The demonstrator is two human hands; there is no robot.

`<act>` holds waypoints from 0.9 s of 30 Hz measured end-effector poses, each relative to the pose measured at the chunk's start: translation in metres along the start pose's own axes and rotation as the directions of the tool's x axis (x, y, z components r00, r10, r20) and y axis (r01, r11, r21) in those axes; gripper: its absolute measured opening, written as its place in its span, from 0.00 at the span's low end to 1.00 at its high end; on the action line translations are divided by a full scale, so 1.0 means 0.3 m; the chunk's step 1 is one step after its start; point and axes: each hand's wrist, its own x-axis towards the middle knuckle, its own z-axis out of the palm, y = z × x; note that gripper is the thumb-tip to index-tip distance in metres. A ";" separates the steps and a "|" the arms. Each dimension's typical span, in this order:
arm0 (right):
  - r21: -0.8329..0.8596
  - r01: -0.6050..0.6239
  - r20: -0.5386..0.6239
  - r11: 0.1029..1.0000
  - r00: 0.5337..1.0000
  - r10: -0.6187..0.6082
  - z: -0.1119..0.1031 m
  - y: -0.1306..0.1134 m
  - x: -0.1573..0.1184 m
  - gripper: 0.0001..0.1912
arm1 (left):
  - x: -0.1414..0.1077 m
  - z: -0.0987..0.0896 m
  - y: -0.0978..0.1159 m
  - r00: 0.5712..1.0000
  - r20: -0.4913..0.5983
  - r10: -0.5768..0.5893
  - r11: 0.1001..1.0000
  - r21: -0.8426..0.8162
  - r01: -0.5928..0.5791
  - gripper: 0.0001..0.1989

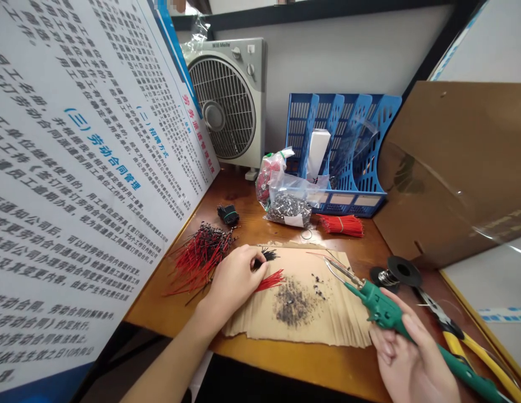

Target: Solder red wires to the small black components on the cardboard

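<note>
My left hand [237, 277] rests on the cardboard pad [328, 324], with thumb and forefinger curled together in a pinch. Just beyond the fingertips lies a small bunch of black wires [269, 255], and red wires [271, 280] stick out beside the thumb. Whatever sits in the pinch is too small to make out. My right hand [407, 347] is wrapped round a green soldering gun [380, 305]. Its metal tip [336, 270] points up and left over the pad's right side, apart from the wires. Dark specks [292, 302] cover the pad's middle.
Left of the pad lies a heap of red wires with dark ends [205, 249], near a banded black bundle [228, 214]. Behind stand bagged parts [289, 208], a banded red bundle [341, 225], a blue file rack [353, 201] and a fan [227, 106]. At right: solder spool [405, 270], pliers [451, 336].
</note>
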 end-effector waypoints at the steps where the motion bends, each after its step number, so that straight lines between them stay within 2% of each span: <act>1: -0.001 0.002 -0.005 1.000 1.000 -0.002 0.002 -0.001 -0.001 0.49 | 0.001 0.006 -0.003 1.000 -0.006 -0.003 1.000 0.004 0.003 0.04; 15: -0.055 0.105 0.096 0.993 0.990 -0.099 -0.024 0.012 0.021 0.39 | 0.009 0.019 -0.024 0.997 -0.064 0.038 0.999 -0.002 -0.038 0.07; 18: -0.069 0.143 0.142 0.987 0.981 -0.133 -0.041 0.022 0.033 0.37 | 0.011 0.009 -0.021 0.996 -0.075 0.056 0.998 -0.027 -0.058 0.08; 21: -0.085 0.171 0.137 0.982 0.978 -0.158 -0.057 0.035 0.039 0.36 | -0.011 -0.017 -0.010 0.993 -0.083 0.082 0.995 -0.056 -0.087 0.08; 24: -0.130 0.185 0.104 0.974 0.980 -0.172 -0.062 0.045 0.029 0.37 | -0.077 -0.045 0.003 0.988 -0.029 0.153 0.974 -0.165 -0.155 0.09; 27: -0.163 0.195 0.112 0.967 0.978 -0.178 -0.049 0.044 0.010 0.37 | -0.166 -0.048 0.000 0.965 0.103 0.240 0.930 -0.308 -0.199 0.09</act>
